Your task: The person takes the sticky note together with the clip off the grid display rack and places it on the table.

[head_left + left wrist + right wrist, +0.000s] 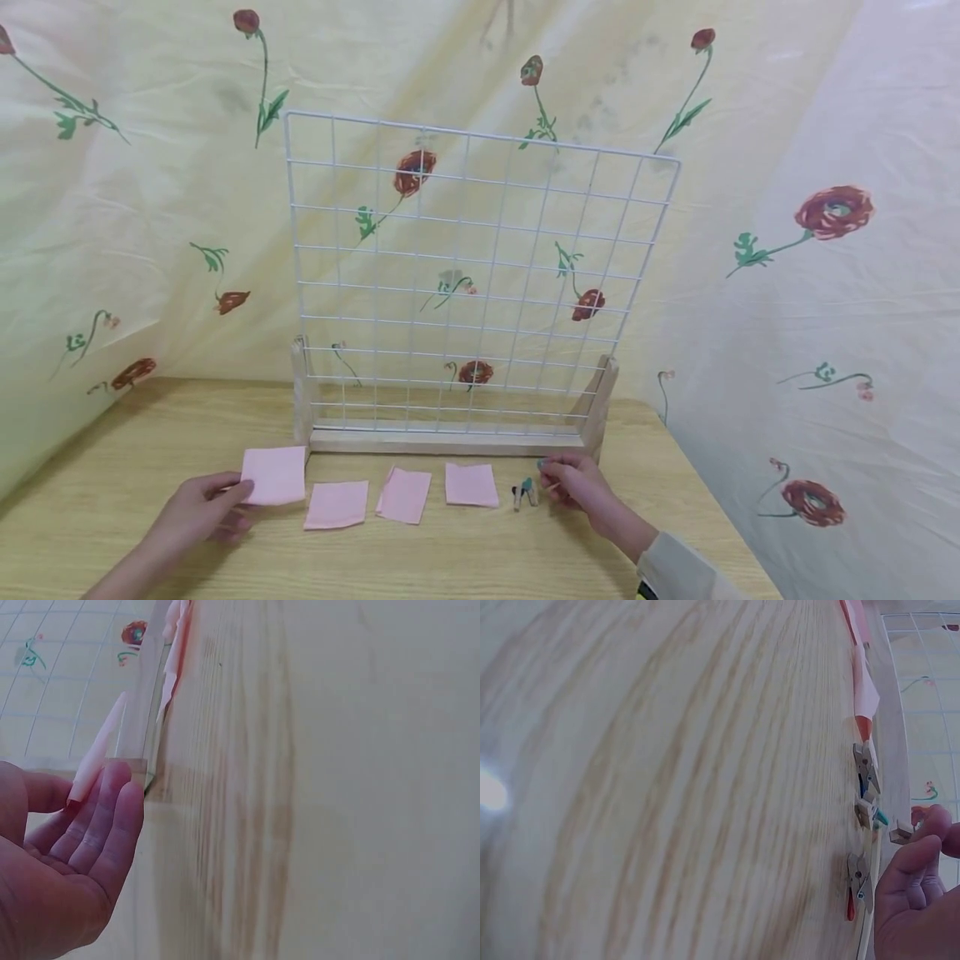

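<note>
At the left, my left hand [187, 510] pinches a square of pink paper [274, 477] between thumb and fingers, holding it raised near the left foot of the rack. In the left wrist view this pink paper [99, 754] is seen nearly edge-on. My right hand [588, 493], at the right end of the row, pinches a small wooden clothespin [902, 832] with thumb and forefinger. Beside that hand, small clothespins [525, 493] lie on the table; the right wrist view shows one with a red end [858, 886] close by.
A white wire grid [480, 250] stands upright in a wooden base [450, 442]. Three pink paper squares lie in a row before it: left paper [337, 505], middle paper [405, 495], right paper [471, 485]. Flower-printed cloth [787, 292] hangs behind the wooden table [420, 567].
</note>
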The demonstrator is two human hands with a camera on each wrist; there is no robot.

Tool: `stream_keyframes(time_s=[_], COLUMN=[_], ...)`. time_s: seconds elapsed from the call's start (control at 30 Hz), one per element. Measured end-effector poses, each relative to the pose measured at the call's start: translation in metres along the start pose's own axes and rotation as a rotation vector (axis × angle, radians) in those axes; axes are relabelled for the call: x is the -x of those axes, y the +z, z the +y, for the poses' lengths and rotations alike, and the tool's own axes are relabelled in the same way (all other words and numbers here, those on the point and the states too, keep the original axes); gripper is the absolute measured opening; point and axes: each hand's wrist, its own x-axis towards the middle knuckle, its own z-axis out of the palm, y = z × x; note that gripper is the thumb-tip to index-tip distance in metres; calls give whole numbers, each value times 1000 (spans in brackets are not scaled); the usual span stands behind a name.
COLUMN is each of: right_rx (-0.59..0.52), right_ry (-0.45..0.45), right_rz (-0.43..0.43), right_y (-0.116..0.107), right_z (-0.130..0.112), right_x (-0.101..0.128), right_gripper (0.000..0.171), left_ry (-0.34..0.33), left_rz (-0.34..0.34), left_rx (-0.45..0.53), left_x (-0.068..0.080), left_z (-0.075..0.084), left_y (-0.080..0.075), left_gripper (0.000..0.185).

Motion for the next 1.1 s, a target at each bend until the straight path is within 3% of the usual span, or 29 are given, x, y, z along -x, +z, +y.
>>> stream_keyframes(time_s=[0.2, 0.4, 0.6, 1.1], right_rx=[10, 44, 86, 88], right_ry=[25, 2, 42, 37], right_rz=[2, -52, -50, 23], right_y=[-2, -5, -7, -1], right_z=[5, 7, 10, 15], right_x=[-2, -5, -6, -4], right_gripper=[22, 19, 17, 18], left_ry=[-22, -62, -42, -6], left_rz=[-46, -61, -89, -44], left_rx=[-10, -75, -120, -249], left_x=[2, 2, 2, 4], left_z=[-6, -9, -9, -7], left_y=[-5, -5, -4, -1], left_gripper=[58, 59, 58, 51])
